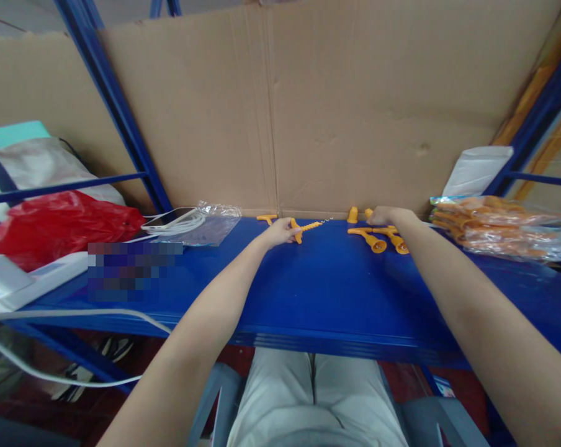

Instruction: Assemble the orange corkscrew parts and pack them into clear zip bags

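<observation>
My left hand (280, 231) is closed round the handle end of an orange corkscrew-like tool (307, 227) whose ribbed shaft and thin metal spiral point right along the blue shelf (308, 292). My right hand (383, 215) rests with curled fingers on a small cluster of orange plastic parts (378, 239) near the cardboard back wall; what its fingers pinch is hidden. One more orange T-shaped piece (266, 218) lies just left of my left hand.
A cardboard sheet (308, 105) walls off the back. Clear plastic bags (210, 223) and a white cable (178, 222) lie at left, beside a red bag (61, 223). A bag stuffed with orange parts (494, 226) sits at right. Blue rack posts flank both sides.
</observation>
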`<state>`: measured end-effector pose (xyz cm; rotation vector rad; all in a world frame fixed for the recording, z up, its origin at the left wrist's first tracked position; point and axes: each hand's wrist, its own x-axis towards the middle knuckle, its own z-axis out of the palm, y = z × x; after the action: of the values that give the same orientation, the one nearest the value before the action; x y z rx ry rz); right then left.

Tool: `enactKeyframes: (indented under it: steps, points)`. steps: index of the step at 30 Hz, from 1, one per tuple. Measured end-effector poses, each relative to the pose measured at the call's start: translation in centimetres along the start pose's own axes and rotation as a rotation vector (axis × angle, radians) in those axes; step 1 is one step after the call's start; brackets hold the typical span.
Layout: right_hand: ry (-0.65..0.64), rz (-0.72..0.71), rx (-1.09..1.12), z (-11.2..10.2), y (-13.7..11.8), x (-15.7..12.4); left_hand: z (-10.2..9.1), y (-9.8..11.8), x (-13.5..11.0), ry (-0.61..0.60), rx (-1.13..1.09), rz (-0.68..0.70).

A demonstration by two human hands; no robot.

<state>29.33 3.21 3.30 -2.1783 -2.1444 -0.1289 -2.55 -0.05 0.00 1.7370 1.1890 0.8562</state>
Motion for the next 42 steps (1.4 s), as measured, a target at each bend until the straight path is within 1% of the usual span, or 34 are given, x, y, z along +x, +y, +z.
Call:
enactKeyframes:
  steps: [1, 2, 4, 6, 9, 12, 16, 19, 23, 26, 29, 32, 37, 39, 42]
  points:
    - [-0.081, 0.043, -0.048, -0.6, -0.2, -0.3, 0.0, 0.0, 0.0, 0.004, 0.009, -0.006]
    - [-0.117, 0.052, -0.085, -1.2, -0.4, -0.7, 0.0, 0.0, 0.0, 0.009, 0.016, -0.009]
    - [-0.150, 0.036, -0.141, -2.1, -0.7, -1.3, 0.0, 0.0, 0.1, 0.012, 0.025, -0.004]
    - [-0.150, 0.024, -0.172, -2.8, -0.9, -1.9, 0.0, -0.1, 0.1, 0.005, 0.023, 0.013]
    - [-0.127, 0.008, -0.207, -3.5, -1.5, -3.2, -0.1, -0.2, 0.2, 0.003, 0.010, 0.018]
    - [-0.074, -0.066, -0.247, -4.4, -2.7, -5.0, -0.1, -0.3, 0.3, 0.009, -0.003, 0.012]
    - [0.011, -0.120, -0.187, -5.1, -4.7, -7.5, 0.0, 0.1, 0.1, -0.003, 0.003, 0.008]
    - [0.112, -0.174, -0.049, -4.1, -5.4, -8.7, 0.1, 0.6, -0.3, 0.003, 0.016, -0.005]
    - [0.256, -0.201, 0.111, -1.4, -5.3, -9.6, 0.3, 1.1, -0.8, 0.025, 0.031, -0.010]
    - [0.263, -0.251, 0.134, 0.0, -5.0, -10.0, 0.4, 1.1, -0.8, 0.026, 0.046, 0.004]
    - [0.289, -0.281, 0.173, 0.4, -4.8, -9.9, 0.6, 1.1, -0.7, 0.022, 0.057, 0.012]
    - [0.323, -0.341, 0.181, 0.8, -4.7, -9.5, 0.8, 1.1, -0.6, 0.017, 0.071, 0.014]
    - [0.427, -0.453, 0.164, 2.1, -4.4, -8.6, 0.7, 0.7, -0.2, -0.006, 0.096, 0.043]
    - [0.457, -0.466, 0.155, 2.4, -4.2, -8.3, 0.6, 0.5, 0.0, -0.013, 0.103, 0.052]
    - [0.467, -0.455, 0.140, 2.6, -4.0, -8.1, 0.5, 0.2, 0.3, -0.027, 0.106, 0.072]
